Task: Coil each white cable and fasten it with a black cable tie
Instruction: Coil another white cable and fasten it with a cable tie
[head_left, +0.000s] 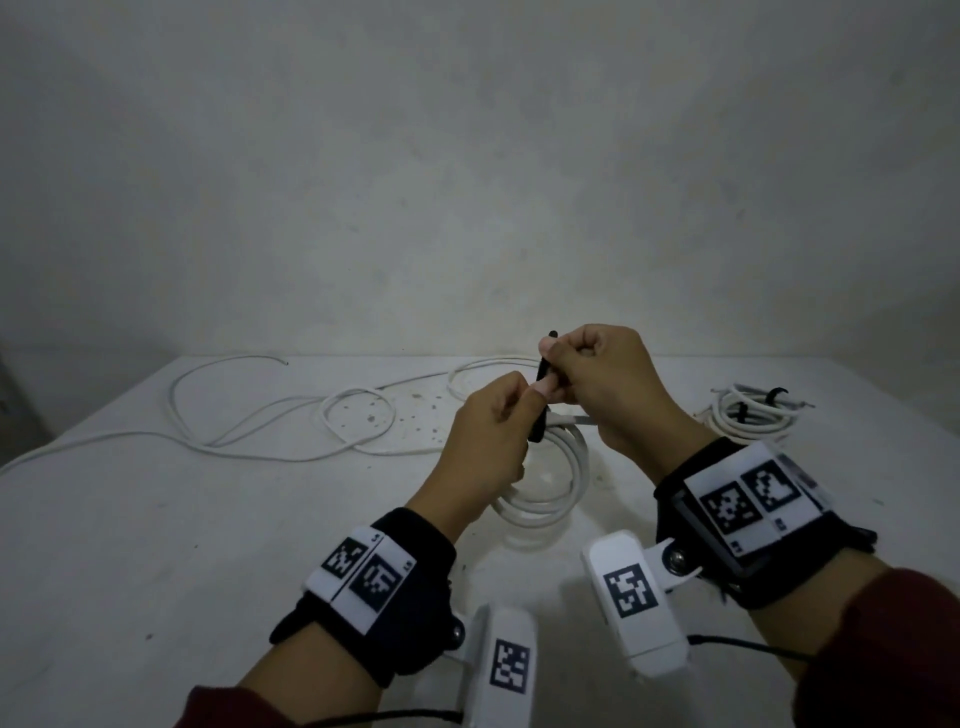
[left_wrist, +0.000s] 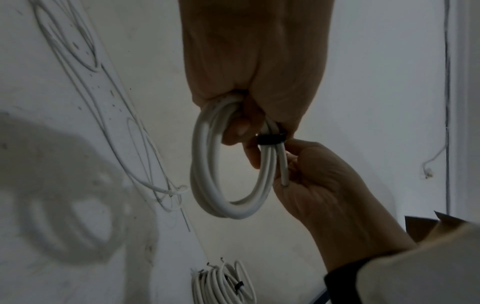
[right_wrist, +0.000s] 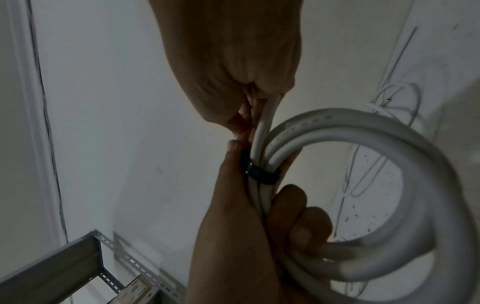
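Both hands are raised above the white table (head_left: 208, 545). My left hand (head_left: 519, 405) grips a coiled white cable (head_left: 550, 488), its fingers curled through the loops (left_wrist: 207, 164) and its thumb against the tie. A black cable tie (head_left: 543, 374) is wrapped around the coil's strands (left_wrist: 270, 139) (right_wrist: 259, 172). My right hand (head_left: 558, 364) pinches the tie's tail, which sticks up past its thumb. The lower fingers of the right hand (left_wrist: 324, 185) lie against the coil's loose end. The coil hangs in the air below both hands.
A long loose white cable (head_left: 249, 426) sprawls over the table's far left. Tied white cable bundles (head_left: 748, 415) lie at the far right, also low in the left wrist view (left_wrist: 223, 283). A grey perforated metal frame (right_wrist: 78, 263) stands beside the table. A wall is behind.
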